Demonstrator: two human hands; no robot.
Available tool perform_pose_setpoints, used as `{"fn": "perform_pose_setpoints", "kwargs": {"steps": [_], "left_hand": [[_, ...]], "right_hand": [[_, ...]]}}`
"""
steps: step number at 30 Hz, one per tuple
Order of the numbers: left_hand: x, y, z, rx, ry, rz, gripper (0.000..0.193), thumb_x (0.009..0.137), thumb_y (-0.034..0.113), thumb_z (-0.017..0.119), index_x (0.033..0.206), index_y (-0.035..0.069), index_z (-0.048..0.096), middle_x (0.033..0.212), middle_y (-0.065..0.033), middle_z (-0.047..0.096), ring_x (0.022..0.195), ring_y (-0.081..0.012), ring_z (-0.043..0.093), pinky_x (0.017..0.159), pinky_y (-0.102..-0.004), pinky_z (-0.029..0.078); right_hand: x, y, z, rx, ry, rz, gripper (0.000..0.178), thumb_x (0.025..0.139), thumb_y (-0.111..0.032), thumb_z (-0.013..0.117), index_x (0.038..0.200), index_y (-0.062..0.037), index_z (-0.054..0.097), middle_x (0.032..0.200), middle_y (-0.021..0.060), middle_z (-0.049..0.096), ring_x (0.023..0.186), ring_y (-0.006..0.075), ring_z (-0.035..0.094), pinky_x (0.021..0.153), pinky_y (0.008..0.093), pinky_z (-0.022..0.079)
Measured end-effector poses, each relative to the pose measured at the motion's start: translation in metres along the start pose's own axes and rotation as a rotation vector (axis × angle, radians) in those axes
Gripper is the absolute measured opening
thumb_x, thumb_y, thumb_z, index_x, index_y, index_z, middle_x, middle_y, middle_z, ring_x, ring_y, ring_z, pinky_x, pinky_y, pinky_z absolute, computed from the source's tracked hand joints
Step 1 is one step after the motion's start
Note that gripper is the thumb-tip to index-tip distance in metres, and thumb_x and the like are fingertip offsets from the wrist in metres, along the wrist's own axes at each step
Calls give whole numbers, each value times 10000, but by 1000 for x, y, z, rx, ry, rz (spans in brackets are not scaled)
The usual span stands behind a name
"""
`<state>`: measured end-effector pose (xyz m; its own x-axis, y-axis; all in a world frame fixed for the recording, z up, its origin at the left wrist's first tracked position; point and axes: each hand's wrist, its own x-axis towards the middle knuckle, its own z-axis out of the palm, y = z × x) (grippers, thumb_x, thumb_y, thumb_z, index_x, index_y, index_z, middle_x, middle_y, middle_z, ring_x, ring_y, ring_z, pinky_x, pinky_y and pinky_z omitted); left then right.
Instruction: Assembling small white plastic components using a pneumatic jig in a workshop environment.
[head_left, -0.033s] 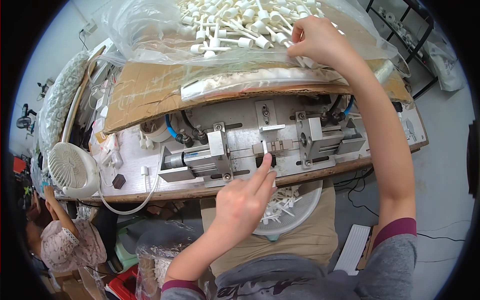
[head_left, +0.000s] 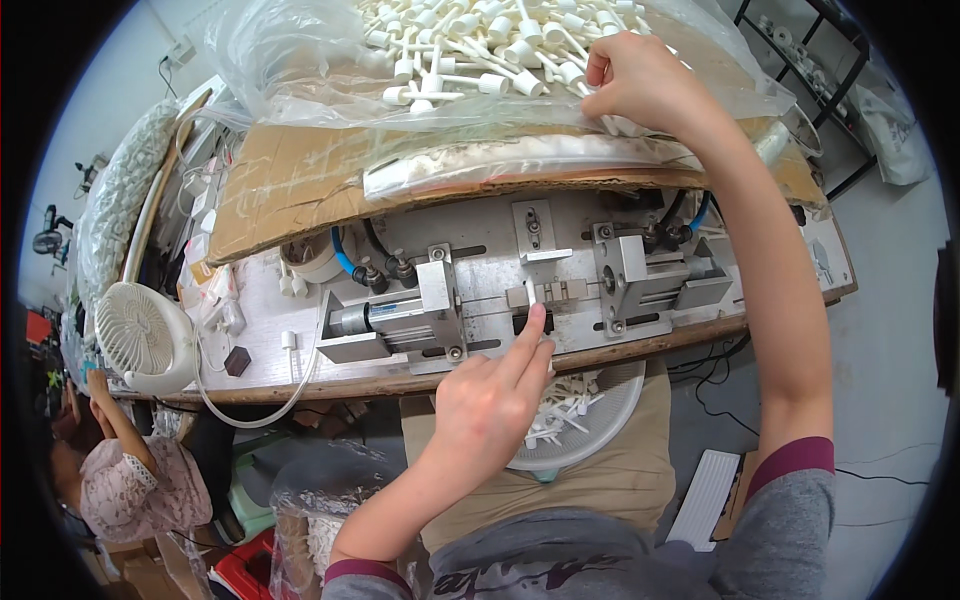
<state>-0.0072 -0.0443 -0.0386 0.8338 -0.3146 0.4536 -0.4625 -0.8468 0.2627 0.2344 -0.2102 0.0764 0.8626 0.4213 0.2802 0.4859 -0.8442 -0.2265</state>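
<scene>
My left hand (head_left: pixel 487 405) reaches over the bench edge with its index finger stretched out. That fingertip touches the near end of a small white plastic piece (head_left: pixel 531 291), which lies in a metal holding block (head_left: pixel 570 290) between two metal clamp units. At the far side, my right hand (head_left: pixel 645 85) is over the front right of a heap of white long-handled plastic scoops (head_left: pixel 490 50). Its thumb and fingers are closed around a white scoop (head_left: pixel 622 125), mostly hidden by the hand.
Left and right pneumatic clamps (head_left: pixel 435 300) (head_left: pixel 625 285) flank the block, fed by hoses. A cardboard sheet (head_left: pixel 290 190) with plastic film lies behind them. A white fan (head_left: pixel 140 335) stands left. Below the bench edge, a basket (head_left: pixel 625 415) holds white pieces. Another person (head_left: pixel 145 485) sits at left.
</scene>
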Motion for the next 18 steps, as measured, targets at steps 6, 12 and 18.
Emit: {"fn": "perform_pose_setpoints", "kwargs": {"steps": [6,12,18], "left_hand": [[10,-8,4,12,27,45,267,723,139,732,958,20,688,1215,-147,643,514,-150,576,530,-254,462],[10,-11,-4,-55,-33,-13,323,721,150,788,1019,71,695,1206,-97,658,572,-161,598,562,-271,488],[33,2,-22,-822,326,-273,574,681,42,834,1211,35,614,1315,-164,562,936,-191,671,815,-317,580]], "right_hand": [[-9,16,9,205,90,-82,285,692,-186,716,911,-7,678,734,65,619,661,149,581,608,296,466],[-55,-14,-9,737,189,-21,251,881,-252,679,957,-13,690,661,-24,562,542,38,491,490,192,367],[-129,-47,11,1724,-137,169,253,939,-182,611,1049,45,629,774,69,638,540,60,571,407,192,431]]}}
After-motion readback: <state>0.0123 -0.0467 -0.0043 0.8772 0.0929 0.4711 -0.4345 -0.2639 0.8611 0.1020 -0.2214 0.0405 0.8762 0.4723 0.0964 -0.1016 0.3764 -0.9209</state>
